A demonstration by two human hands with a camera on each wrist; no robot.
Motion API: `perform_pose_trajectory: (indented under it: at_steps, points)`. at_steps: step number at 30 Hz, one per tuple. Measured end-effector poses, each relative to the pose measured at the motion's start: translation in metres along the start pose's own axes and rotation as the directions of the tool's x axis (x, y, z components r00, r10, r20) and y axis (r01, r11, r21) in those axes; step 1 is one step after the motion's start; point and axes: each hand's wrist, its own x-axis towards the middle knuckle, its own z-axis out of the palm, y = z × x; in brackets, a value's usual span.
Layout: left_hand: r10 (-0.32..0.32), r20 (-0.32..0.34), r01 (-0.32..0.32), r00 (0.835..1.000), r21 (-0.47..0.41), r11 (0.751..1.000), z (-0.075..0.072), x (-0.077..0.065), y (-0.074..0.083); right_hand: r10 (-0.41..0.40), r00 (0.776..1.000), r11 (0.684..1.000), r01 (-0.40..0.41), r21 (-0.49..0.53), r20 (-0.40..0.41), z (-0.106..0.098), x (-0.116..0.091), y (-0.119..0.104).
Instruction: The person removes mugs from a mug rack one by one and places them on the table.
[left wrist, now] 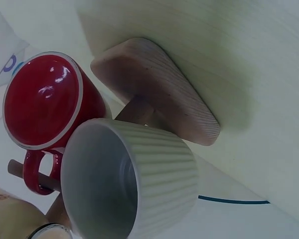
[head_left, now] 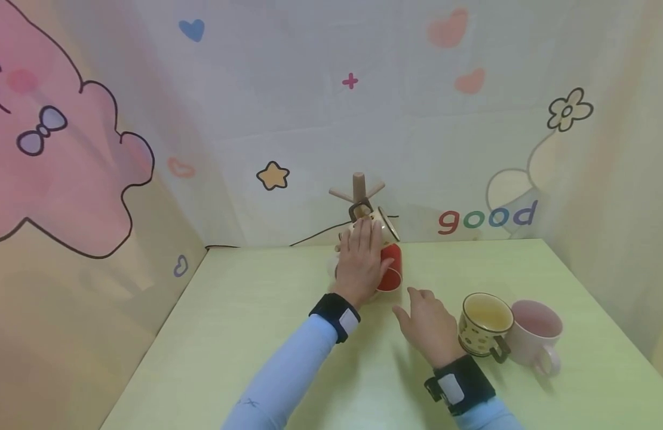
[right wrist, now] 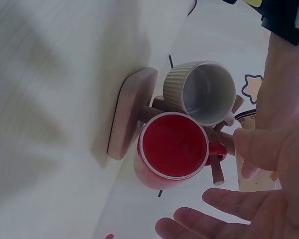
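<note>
A wooden mug tree [head_left: 359, 186] stands near the back wall. My left hand [head_left: 358, 263] reaches up to it with straight fingers laid over a cream mug [head_left: 384, 226] high on the tree, its mouth tilted to the right. Below, a red mug [head_left: 394, 263] hangs by its handle on a peg [right wrist: 217, 172]. Beside that hangs a ribbed white mug [left wrist: 164, 174], mostly behind the left hand in the head view. My right hand [head_left: 430, 325] is in the air in front of the tree, fingers spread and holding nothing.
To the right of my right hand, a yellow patterned mug [head_left: 476, 334] with a brown handle stands upright on the table [head_left: 245, 334]. A pink mug [head_left: 530, 346] is right next to it. A printed cloth wall [head_left: 288, 89] rises behind the tree.
</note>
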Motion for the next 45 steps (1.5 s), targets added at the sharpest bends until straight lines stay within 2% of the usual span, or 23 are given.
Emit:
perform_pose_trajectory:
  at_steps: [8,15,21,25,33,39,45]
  points:
    - [-0.037,0.063,0.032,0.997,0.078,0.996,0.004,0.007,0.006,0.004,1.000,1.000,-0.004,0.008,0.007,0.002,0.000,0.003]
    - [-0.088,0.052,0.082,0.995,0.104,0.991,0.009,0.012,0.010,0.016,1.000,1.000,-0.016,0.016,0.022,0.003,0.000,0.006]
    - [-0.127,0.046,0.122,0.991,0.088,0.989,0.010,0.016,0.009,0.022,0.999,0.999,-0.023,0.025,0.040,0.003,-0.001,0.007]
    - [-0.116,0.034,0.113,0.993,0.077,0.991,0.010,0.015,0.008,0.019,0.999,0.999,-0.019,0.026,0.035,0.004,-0.002,0.009]
    - [-0.084,-0.044,0.086,0.996,0.058,0.995,0.008,0.011,0.004,0.017,0.999,1.000,-0.018,0.021,0.035,0.005,-0.003,0.009]
    - [-0.053,-0.097,0.051,0.994,-0.016,0.999,-0.001,0.008,0.002,0.027,0.999,0.999,-0.028,0.029,0.042,0.006,-0.003,0.009]
    - [-0.018,-0.114,0.012,0.993,-0.049,0.999,-0.010,0.003,-0.001,0.019,0.999,0.999,-0.020,0.036,0.045,0.008,-0.004,0.009]
